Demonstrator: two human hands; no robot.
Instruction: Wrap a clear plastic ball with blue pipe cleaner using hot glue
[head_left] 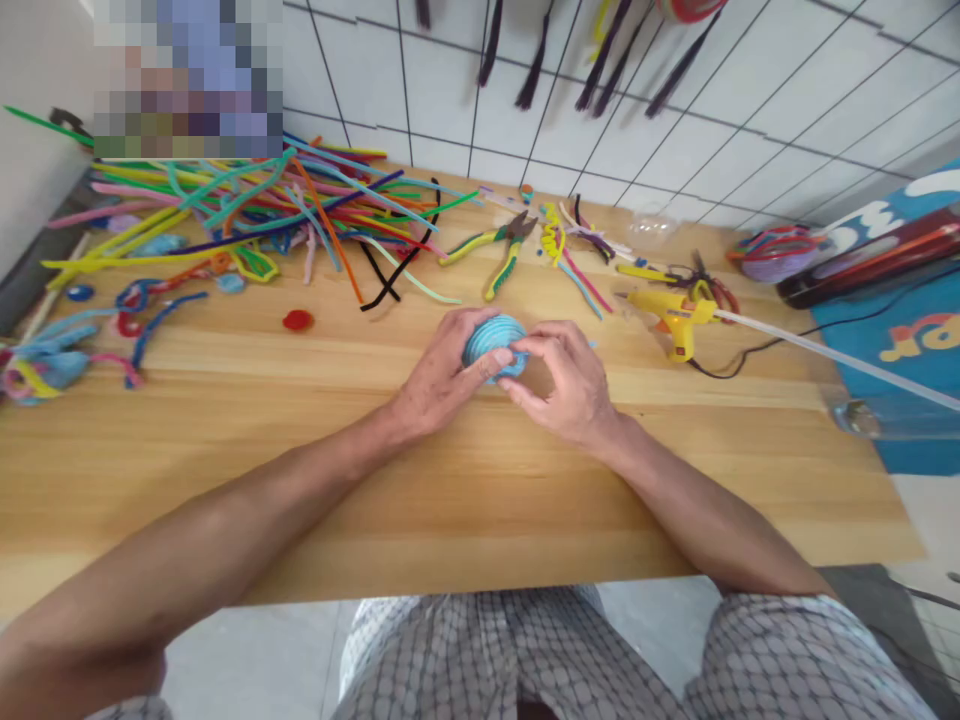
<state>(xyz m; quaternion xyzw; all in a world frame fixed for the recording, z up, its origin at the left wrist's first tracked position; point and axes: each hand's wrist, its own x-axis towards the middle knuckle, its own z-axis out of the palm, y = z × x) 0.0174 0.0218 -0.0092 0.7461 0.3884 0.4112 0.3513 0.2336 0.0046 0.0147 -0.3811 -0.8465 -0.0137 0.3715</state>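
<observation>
Between my hands, over the middle of the wooden table (480,500), is a light blue ball (496,336) that looks wound from pipe cleaner, with ridged rings showing. My left hand (444,368) wraps round its left side, the thumb lying across the front. Thumb and fingers of my right hand (568,378) close in on the right edge of the ball; whether they pinch a loose end there is too small to tell. Just beyond the ball lie pliers (501,254) with yellow-green handles, jaws pointing away. The underside of the ball is hidden.
Many coloured pipe cleaners (330,205) are heaped at the back left. A red disc (298,320) lies nearer. To the right rests a yellow glue gun (679,318) with a long glue stick and a black cord. A tiled wall (442,90) bounds the back.
</observation>
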